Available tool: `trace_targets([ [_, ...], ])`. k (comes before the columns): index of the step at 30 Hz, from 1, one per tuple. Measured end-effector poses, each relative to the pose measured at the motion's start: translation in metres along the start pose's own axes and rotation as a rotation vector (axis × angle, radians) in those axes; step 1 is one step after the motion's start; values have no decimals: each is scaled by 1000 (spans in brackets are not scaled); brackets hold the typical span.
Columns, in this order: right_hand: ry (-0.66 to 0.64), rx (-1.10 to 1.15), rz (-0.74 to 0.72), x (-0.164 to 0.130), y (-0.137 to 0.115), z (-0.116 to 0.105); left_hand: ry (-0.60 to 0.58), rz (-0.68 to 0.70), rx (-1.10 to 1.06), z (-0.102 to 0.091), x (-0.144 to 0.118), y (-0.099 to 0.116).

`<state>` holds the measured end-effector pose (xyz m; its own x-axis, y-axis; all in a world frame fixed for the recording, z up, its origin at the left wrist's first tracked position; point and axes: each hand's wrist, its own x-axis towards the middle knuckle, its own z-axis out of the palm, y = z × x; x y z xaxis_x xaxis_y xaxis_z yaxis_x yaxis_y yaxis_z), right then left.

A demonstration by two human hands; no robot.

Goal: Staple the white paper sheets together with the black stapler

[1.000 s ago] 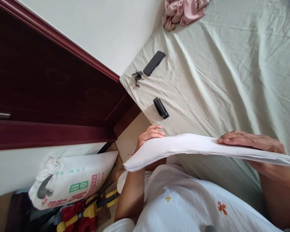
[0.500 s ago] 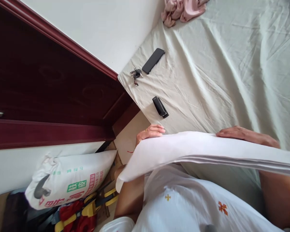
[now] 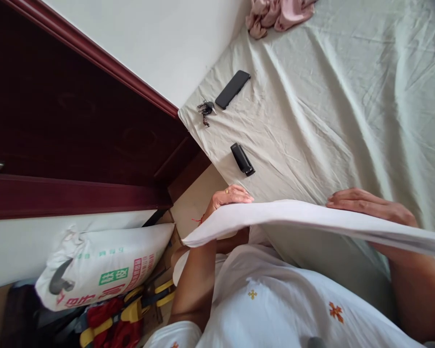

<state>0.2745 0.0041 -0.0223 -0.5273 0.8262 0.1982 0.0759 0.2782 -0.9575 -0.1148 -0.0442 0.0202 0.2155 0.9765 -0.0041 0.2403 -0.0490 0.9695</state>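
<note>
A stack of white paper sheets (image 3: 297,212) is held up in front of my body, seen nearly edge-on and sagging a little at its left end. My left hand (image 3: 232,197) grips its far edge near the left, with a ring on one finger and the thumb hidden. Along the same edge, farther right, my right hand (image 3: 371,207) is closed on the stack, fingers together over the far side. A black stapler (image 3: 242,159) lies on the bed just beyond my left hand, apart from it.
Pale sheeting (image 3: 333,121) covers the bed. On it lie a black phone (image 3: 232,89), a bunch of keys (image 3: 206,108) and a crumpled pink cloth (image 3: 281,14). To the left are a dark red door (image 3: 79,116) and a full white sack (image 3: 112,261) on the floor.
The stack has tipped to a flatter, more edge-on angle, and its near side has risen. My left hand has shifted slightly right. Both hands keep hold of it.
</note>
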Motion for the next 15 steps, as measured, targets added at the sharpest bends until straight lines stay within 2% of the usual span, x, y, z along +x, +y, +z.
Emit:
trace_targets([
  [4,-18,-99,119,2,-9,5,38,-73,10,1,1,-9],
  [8,61,-64,148,5,-26,11,97,-136,-5,8,3,-9],
  [11,71,-1,157,5,-30,10,46,-90,19,9,5,-2],
  [15,69,-45,266,3,-27,9,-3,-71,87,5,6,-6],
])
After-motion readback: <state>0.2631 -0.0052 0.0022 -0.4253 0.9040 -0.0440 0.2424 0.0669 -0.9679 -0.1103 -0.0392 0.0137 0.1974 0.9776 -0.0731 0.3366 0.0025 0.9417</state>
